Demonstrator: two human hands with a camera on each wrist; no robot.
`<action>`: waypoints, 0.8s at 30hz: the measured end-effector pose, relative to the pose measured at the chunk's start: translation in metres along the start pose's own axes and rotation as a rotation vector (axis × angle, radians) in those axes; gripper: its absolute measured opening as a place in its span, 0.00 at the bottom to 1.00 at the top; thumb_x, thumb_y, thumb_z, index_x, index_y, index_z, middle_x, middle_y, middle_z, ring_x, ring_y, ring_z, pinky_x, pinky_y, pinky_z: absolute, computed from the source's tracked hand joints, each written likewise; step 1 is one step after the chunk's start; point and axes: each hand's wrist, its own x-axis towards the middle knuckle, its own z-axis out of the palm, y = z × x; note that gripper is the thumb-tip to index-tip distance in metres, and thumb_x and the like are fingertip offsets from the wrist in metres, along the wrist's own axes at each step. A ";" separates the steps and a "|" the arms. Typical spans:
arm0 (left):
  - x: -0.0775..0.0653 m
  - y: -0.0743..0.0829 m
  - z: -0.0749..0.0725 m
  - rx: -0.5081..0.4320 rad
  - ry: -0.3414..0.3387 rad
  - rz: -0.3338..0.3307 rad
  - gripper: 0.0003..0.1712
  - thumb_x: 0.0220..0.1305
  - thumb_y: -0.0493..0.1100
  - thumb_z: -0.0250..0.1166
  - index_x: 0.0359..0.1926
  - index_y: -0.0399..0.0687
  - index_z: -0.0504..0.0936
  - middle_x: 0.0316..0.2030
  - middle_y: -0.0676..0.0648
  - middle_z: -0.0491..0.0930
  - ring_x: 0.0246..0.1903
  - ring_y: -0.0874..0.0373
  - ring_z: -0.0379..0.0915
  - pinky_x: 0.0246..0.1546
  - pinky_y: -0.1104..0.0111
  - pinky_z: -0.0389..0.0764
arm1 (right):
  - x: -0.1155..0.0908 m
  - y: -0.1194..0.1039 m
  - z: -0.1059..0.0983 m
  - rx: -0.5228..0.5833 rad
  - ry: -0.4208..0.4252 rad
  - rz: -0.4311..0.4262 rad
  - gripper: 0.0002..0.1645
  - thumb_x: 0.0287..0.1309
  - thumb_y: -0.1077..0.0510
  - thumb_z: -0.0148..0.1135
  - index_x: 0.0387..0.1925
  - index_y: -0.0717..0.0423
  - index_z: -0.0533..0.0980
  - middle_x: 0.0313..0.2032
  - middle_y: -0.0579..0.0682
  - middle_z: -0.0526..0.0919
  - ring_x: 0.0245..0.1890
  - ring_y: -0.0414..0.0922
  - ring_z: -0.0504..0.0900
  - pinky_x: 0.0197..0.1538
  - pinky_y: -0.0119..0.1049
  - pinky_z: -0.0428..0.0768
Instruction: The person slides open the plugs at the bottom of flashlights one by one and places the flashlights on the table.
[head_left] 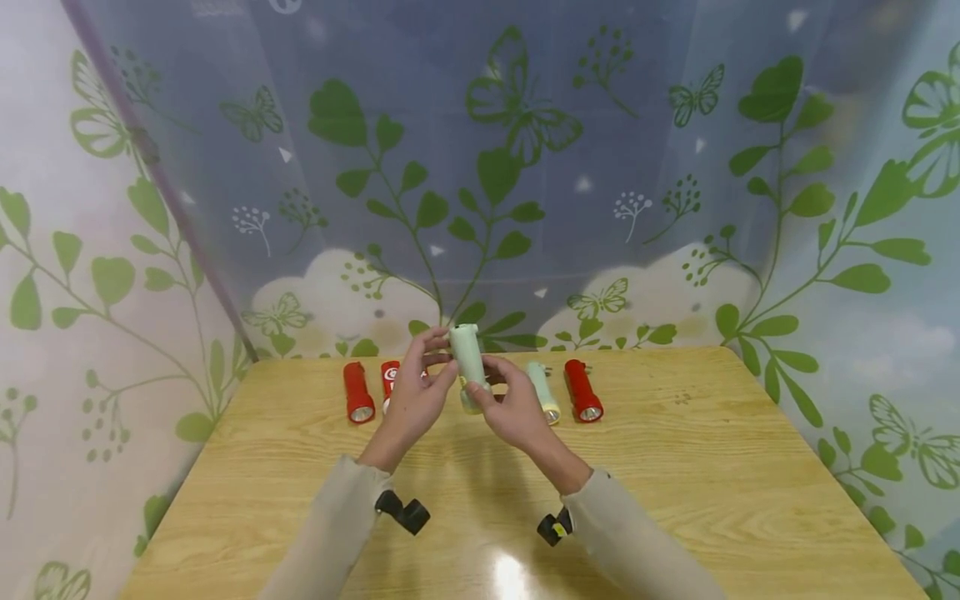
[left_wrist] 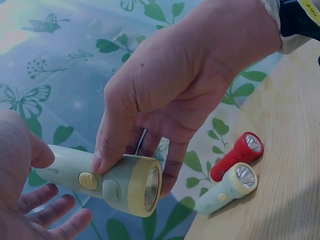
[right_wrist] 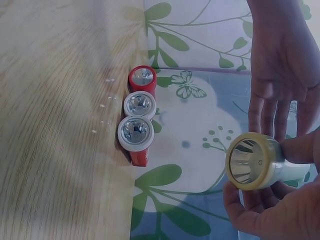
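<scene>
A mint-green flashlight with a cream ring round its lens is held up over the table. My right hand grips it near the lens end, thumb on the barrel beside the cream switch. The lens faces the right wrist camera. My left hand is at the tail end, its thumb overlapping the barrel in the left wrist view. Fingers of that hand are extended and spread below the barrel.
Along the table's back edge, a red flashlight and two white-rimmed ones lie on the left, partly behind my left hand. Another mint flashlight and a red one lie on the right. A leaf-printed curtain hangs behind the wooden table.
</scene>
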 end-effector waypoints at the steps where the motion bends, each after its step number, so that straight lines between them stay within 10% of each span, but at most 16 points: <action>1: 0.000 0.001 0.000 -0.005 0.001 -0.002 0.27 0.75 0.41 0.58 0.71 0.56 0.65 0.64 0.44 0.71 0.62 0.47 0.73 0.58 0.51 0.80 | -0.001 0.000 0.000 0.003 0.001 -0.002 0.26 0.69 0.58 0.63 0.67 0.55 0.72 0.57 0.57 0.81 0.53 0.53 0.80 0.51 0.50 0.86; 24: 0.003 0.004 0.004 -0.051 -0.007 0.020 0.26 0.76 0.42 0.57 0.71 0.61 0.65 0.66 0.45 0.70 0.60 0.47 0.75 0.53 0.51 0.84 | -0.009 -0.004 0.004 -0.003 0.026 -0.030 0.25 0.69 0.58 0.62 0.66 0.53 0.73 0.59 0.54 0.80 0.54 0.52 0.79 0.50 0.48 0.85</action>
